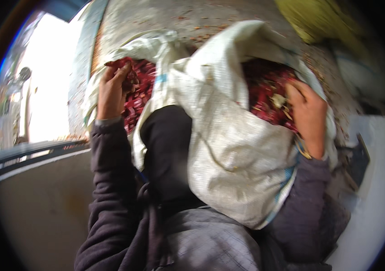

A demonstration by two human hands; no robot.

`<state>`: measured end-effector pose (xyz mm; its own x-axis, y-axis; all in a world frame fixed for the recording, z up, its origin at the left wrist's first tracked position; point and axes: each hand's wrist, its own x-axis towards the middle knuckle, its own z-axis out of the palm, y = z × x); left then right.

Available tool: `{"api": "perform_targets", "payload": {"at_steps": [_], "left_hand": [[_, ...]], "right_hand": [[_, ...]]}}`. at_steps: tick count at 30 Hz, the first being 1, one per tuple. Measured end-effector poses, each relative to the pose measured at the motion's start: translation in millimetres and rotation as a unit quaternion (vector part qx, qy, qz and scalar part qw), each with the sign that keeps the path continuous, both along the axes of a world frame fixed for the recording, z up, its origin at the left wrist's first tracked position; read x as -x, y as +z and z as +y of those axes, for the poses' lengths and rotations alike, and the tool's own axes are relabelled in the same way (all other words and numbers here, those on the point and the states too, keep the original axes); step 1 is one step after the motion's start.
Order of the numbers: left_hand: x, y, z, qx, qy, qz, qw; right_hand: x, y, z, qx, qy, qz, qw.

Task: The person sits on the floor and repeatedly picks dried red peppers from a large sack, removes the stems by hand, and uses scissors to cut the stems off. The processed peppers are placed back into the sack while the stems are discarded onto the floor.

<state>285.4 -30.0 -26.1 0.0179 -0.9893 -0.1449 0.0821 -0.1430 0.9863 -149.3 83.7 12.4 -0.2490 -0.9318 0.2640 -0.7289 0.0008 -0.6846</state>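
Observation:
At the left, an open white woven sack contains what look like dried red chillies. My left hand is over that sack, with several red pods between thumb and fingers. A larger white woven sack leans across my lap, its mouth gaping to the upper right. Inside it lie more red pods, with a pale clump and thin stems among them. Fingers of my right hand reach into this mouth at its right side. Blur hides whether they grip anything.
Loose reddish bits are strewn on the concrete floor beyond the sacks. A yellow-green sack stands at the upper right. Bright light enters through an opening at the left, above a low wall. A pale panel lies at the right.

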Motion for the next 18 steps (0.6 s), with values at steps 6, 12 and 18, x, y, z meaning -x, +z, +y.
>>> {"api": "perform_targets", "payload": {"at_steps": [6,12,18], "left_hand": [[204.1,89.3,16.1,0.097,-0.406,-0.13,0.899],[304.8,80.8,12.5,-0.091,-0.455,0.067,0.884],[308.4,42.9,10.5,-0.194,-0.411,0.161,0.876]], "right_hand": [[5.1,6.6,3.6,0.005,0.124,-0.294,0.948],[31.5,17.9,2.7,0.082,0.094,-0.355,0.927],[28.7,3.4,-5.0,0.036,0.053,-0.227,0.972]]}}
